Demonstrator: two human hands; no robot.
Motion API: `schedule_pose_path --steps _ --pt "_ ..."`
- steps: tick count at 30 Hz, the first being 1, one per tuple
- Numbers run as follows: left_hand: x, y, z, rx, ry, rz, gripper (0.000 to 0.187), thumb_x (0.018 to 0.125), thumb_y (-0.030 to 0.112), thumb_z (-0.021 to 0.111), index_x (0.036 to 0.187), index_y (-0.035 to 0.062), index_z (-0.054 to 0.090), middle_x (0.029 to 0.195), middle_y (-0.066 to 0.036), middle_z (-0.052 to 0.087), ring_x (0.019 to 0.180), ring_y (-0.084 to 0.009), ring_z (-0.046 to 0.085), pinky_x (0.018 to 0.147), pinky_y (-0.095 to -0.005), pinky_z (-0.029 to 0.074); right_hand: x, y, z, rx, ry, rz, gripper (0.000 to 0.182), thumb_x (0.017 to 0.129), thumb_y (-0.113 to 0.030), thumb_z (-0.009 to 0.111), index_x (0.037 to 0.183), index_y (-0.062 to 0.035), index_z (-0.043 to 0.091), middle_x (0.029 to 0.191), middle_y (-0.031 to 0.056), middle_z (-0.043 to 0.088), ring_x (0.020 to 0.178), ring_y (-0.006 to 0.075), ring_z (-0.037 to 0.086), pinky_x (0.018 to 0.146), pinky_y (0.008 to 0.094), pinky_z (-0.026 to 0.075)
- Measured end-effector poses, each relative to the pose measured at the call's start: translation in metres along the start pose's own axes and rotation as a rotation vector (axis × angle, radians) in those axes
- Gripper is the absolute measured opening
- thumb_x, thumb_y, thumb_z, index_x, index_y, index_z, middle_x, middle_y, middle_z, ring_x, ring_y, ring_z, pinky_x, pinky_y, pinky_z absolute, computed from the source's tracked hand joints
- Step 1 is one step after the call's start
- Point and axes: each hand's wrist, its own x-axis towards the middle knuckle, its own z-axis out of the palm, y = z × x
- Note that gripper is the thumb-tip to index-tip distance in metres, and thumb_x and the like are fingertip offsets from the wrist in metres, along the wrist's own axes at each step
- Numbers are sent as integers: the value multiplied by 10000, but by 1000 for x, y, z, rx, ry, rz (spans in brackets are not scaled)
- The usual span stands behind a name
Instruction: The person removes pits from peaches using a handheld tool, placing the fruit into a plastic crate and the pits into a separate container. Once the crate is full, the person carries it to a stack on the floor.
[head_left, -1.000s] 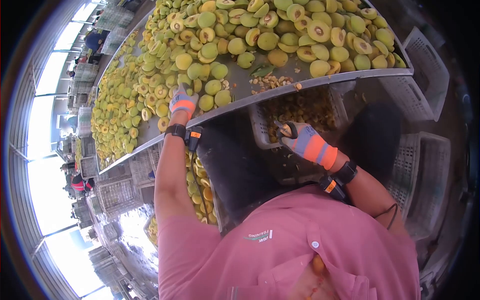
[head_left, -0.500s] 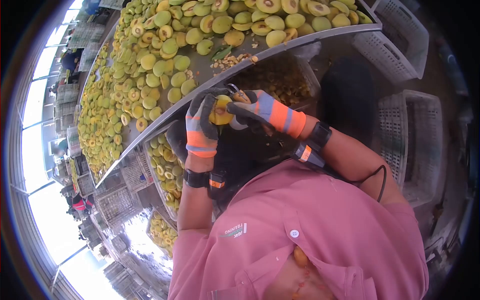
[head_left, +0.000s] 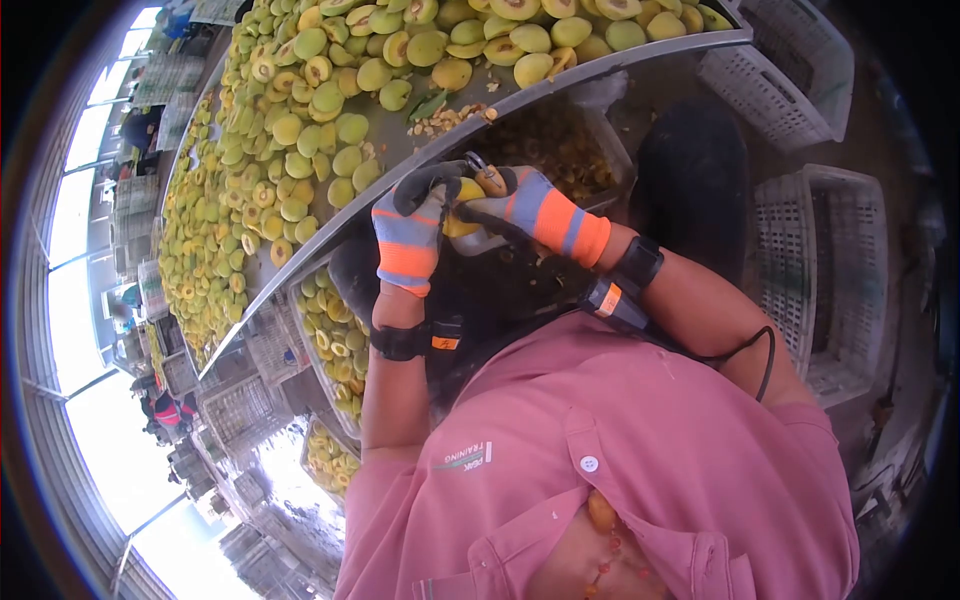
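Note:
My left hand point(head_left: 408, 222), in a grey-palmed glove with an orange cuff, is closed around a yellow peach piece point(head_left: 459, 208) below the table's edge. My gloved right hand point(head_left: 540, 212) grips a short tool with a wooden handle point(head_left: 490, 181) and a curved metal end. Its fingers also press against the peach from the right. Both hands meet at the fruit and cover much of it. The tool's metal end points up and left, above the peach.
A metal-rimmed table point(head_left: 590, 72) bears many yellow-green peaches point(head_left: 290, 130), with loose pits point(head_left: 447, 120) near its edge. Beneath it sits a bin of brownish scraps point(head_left: 570, 150). Peach halves fill a crate point(head_left: 340, 345) at left. White plastic crates point(head_left: 820, 290) stand at right.
The peach has turned in my left hand, so its hollowed cut face shows less. My left hand's fingers have curled further over it. The camera view has shifted slightly.

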Motion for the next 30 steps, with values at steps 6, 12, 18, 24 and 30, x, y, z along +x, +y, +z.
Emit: schedule_pose_path --steps 6,12,18,24,30 --pt "-4 3 19 132 214 289 137 844 -37 555 922 10 658 943 -86 683 848 -169 630 769 -273 497 -10 -14 -16 55 -195 143 296 777 -357 745 791 -72 669 574 -4 540 428 88 482 368 242 351" --pt "7 3 16 548 292 648 135 782 7 594 911 31 626 923 -110 664 884 -279 628 874 -370 476 -9 -9 -15 189 -187 38 314 800 -330 746 743 -40 640 551 -6 527 423 86 490 371 249 358" --pt "14 -7 20 989 220 730 234 735 54 609 967 21 607 995 -148 626 924 -354 600 888 -436 460 5 -2 -5 268 217 165 338 785 -325 763 719 -25 622 557 26 549 414 114 490 369 267 356" --pt "-15 4 27 703 85 448 265 707 153 661 945 42 629 1015 -119 606 989 -340 563 890 -435 437 10 -26 -31 313 290 189 368 732 -363 803 743 -40 628 595 30 560 464 119 502 400 281 375" --pt "-12 -43 19 63 142 194 261 882 153 571 1091 -3 585 1096 -133 607 990 -280 583 888 -330 460 -6 -37 -19 319 149 160 372 741 -386 796 792 -60 624 575 5 526 453 113 484 399 277 376"
